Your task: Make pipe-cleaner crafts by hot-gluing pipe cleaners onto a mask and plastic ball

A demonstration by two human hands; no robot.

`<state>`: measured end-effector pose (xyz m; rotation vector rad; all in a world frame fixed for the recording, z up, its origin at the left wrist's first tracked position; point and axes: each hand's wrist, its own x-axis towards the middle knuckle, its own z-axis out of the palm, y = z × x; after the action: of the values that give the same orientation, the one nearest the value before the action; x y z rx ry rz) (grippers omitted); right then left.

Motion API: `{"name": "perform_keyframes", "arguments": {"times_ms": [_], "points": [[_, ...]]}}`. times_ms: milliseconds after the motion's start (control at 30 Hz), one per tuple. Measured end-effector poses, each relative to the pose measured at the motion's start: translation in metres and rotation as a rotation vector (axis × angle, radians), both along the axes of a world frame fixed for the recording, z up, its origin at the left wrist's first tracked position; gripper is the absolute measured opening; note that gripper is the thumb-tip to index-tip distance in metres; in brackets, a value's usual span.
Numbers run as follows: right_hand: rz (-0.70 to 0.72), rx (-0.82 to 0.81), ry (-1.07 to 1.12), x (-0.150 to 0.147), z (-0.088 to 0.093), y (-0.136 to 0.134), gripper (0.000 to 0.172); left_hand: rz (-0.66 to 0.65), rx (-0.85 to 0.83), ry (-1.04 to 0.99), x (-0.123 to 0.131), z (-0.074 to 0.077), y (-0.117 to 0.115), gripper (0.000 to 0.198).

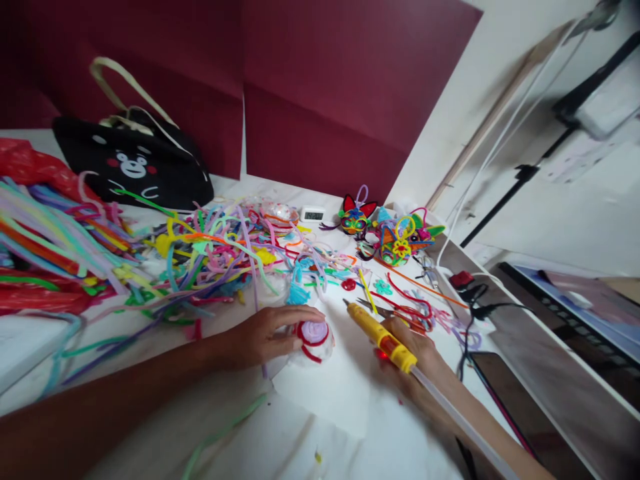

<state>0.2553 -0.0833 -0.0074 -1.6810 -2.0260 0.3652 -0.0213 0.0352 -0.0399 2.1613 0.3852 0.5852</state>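
A clear ball (320,353) rests on a white sheet of paper (325,400) in front of me. On it sits a lilac coil (314,331) ringed by a red pipe cleaner (311,358). My left hand (273,335) grips the ball from its left side, thumb low and fingers over the top. To the right, my right hand (407,357) is wrapped round a yellow hot glue gun (383,337), its nozzle pointing up and left, apart from the ball. A long translucent glue stick (460,420) runs out of the gun's back. A small red light glows by its handle.
Loose pipe cleaners (215,253) heap across the left and back. Two decorated balls (400,243) (355,220), a small digital clock (313,214) and a black bag (135,163) stand behind. Scissors (375,308) lie beyond the gun; a phone (510,387) and cables (473,310) lie right.
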Motion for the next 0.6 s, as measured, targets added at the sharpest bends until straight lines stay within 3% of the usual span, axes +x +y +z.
{"name": "perform_keyframes", "arguments": {"times_ms": [167, 300, 433, 600], "points": [[0.144, -0.081, 0.173, -0.013, 0.023, -0.003, 0.009, 0.007, -0.030, -0.030, 0.000, -0.005, 0.001, 0.041], [0.098, -0.100, 0.320, -0.018, 0.030, -0.009, 0.012, 0.004, -0.037, -0.030, 0.001, -0.005, -0.001, 0.041], [0.093, -0.087, 0.334, -0.016, 0.019, -0.014, 0.013, 0.006, -0.063, -0.062, 0.002, -0.005, -0.003, 0.040], [0.138, 0.100, 0.065, 0.003, -0.016, -0.016, 0.022, 0.014, -0.095, -0.039, 0.002, -0.003, -0.003, 0.042]]}}
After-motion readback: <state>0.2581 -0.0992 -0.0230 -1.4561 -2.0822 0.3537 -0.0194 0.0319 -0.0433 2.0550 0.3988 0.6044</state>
